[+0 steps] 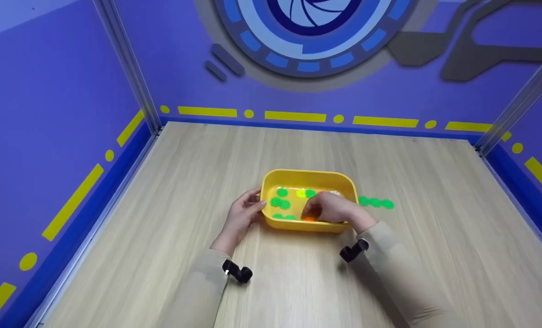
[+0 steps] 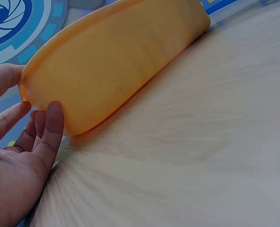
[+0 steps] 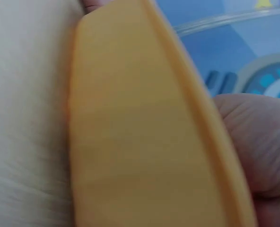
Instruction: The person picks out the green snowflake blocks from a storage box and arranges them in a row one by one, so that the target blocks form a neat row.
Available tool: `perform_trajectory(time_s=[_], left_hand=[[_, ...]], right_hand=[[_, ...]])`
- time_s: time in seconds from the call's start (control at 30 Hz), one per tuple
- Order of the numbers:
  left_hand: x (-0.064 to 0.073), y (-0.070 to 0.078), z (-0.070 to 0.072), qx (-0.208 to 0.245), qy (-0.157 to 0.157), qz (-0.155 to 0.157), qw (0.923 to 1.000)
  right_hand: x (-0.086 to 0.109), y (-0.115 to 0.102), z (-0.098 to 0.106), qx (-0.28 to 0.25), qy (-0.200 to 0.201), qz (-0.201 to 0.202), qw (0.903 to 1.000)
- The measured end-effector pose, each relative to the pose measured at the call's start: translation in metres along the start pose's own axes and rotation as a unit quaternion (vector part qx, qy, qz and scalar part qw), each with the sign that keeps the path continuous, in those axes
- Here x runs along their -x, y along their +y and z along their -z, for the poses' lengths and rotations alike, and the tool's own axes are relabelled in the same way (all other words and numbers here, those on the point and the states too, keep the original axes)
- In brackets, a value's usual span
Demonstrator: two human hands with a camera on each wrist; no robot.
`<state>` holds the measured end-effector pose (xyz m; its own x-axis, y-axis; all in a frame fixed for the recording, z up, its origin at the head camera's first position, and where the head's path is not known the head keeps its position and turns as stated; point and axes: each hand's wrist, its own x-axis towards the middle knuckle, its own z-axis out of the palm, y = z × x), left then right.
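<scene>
A yellow plastic bin stands on the table, holding several small green discs with notched-looking edges, plus yellow, orange and whitish pieces. At its left end my left hand grips the wall, thumb at the rim. The left wrist view shows that hand's fingers against the bin's outside. My right hand reaches over the front rim into the bin, fingers bent down among the pieces near an orange disc. Whether it pinches one is hidden; in the right wrist view the bin wall covers the fingertips.
Just right of the bin, a row of several green discs, seemingly joined, lies on the wood-grain table. Blue-purple panels with yellow marks close in the left, back and right sides. A black wrist camera sits on each sleeve.
</scene>
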<state>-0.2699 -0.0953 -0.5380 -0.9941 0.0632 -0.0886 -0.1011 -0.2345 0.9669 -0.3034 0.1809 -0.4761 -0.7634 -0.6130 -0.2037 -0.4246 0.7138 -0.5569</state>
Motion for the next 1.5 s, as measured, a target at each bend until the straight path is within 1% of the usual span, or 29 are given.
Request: perform_trajectory(time_s=[0.07, 0.23, 0.37, 0.47, 0.6, 0.77, 0.93, 1.07, 1.2, 1.27, 1.33, 1.43, 1.5], left_hand=[[0.000, 0.000, 0.000, -0.001, 0.000, 0.000, 1.0000], [0.000, -0.001, 0.000, -0.006, -0.003, 0.000, 1.0000], [0.000, -0.001, 0.000, -0.009, 0.000, 0.003, 1.0000], [0.001, 0.000, 0.000, -0.008, 0.000, 0.003, 1.0000], [0.001, -0.001, 0.001, -0.005, -0.004, 0.001, 1.0000], [0.002, -0.002, 0.001, -0.009, -0.003, 0.001, 1.0000], [0.001, -0.002, 0.000, -0.013, 0.000, 0.002, 0.9999], [0.001, -0.002, 0.000, -0.016, 0.002, 0.003, 0.9999], [0.001, -0.002, -0.001, -0.012, -0.001, -0.001, 0.9999], [0.001, -0.002, -0.001, -0.010, -0.003, -0.004, 0.9999], [0.001, -0.002, -0.001, -0.008, -0.002, -0.004, 1.0000], [0.001, -0.001, -0.001, -0.008, -0.001, 0.000, 1.0000], [0.001, -0.001, 0.000, -0.007, -0.001, 0.004, 1.0000]], right_hand=[[-0.001, -0.001, -0.002, 0.011, -0.005, -0.005, 0.9999], [-0.004, -0.003, -0.005, 0.013, -0.003, -0.023, 0.9997], [-0.006, -0.002, -0.006, 0.018, 0.012, -0.022, 0.9995], [-0.007, 0.000, -0.008, 0.023, 0.021, -0.013, 0.9994], [-0.009, 0.002, -0.009, 0.028, 0.020, -0.011, 0.9993], [-0.010, 0.002, -0.011, 0.024, 0.018, -0.018, 0.9994], [-0.010, 0.003, -0.011, 0.025, 0.040, -0.024, 0.9986], [-0.006, 0.002, -0.007, 0.021, 0.051, -0.045, 0.9974], [0.002, 0.000, 0.004, 0.034, 0.034, -0.076, 0.9960], [0.005, -0.002, 0.008, 0.055, 0.018, -0.086, 0.9946], [0.007, -0.002, 0.009, 0.081, 0.002, -0.087, 0.9929], [0.007, -0.001, 0.007, 0.112, -0.003, -0.068, 0.9913], [0.006, 0.000, 0.004, 0.117, 0.001, -0.052, 0.9918]])
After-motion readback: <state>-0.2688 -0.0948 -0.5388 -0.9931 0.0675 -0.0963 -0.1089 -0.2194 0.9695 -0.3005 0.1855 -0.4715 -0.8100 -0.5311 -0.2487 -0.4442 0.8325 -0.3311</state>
